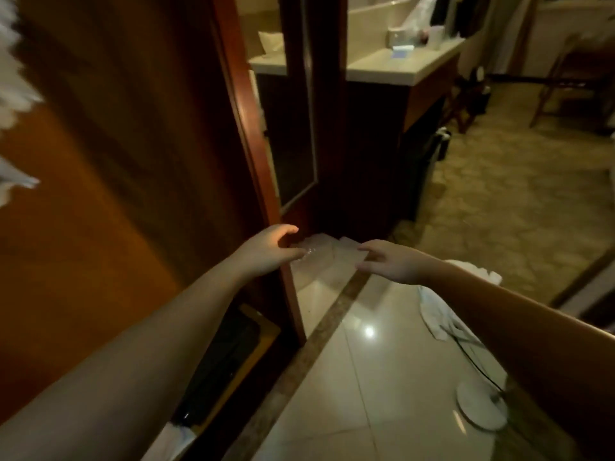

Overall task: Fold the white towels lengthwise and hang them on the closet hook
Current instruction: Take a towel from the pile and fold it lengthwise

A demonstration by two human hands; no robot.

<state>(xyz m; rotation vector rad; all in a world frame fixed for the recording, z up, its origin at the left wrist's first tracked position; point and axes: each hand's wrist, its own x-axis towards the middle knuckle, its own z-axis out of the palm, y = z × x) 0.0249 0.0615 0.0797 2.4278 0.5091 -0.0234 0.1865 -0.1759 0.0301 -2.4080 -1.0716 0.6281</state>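
Both hands empty, towel not yet taken up.
Left hand (269, 249) loosely curled, right hand (387, 261) relaxed, fingers out; white towel (439, 314) crumpled on floor at 4 o'clock, soft, light, floppy: pinch two corners of a long edge.

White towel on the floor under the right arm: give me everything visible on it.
The white towel lies crumpled on the glossy tiled floor, not folded. It looks like soft cloth, bunched into creases. The right forearm crosses in front of it and hides part of it. A thin dark cord runs over its lower edge. Neither hand touches it.
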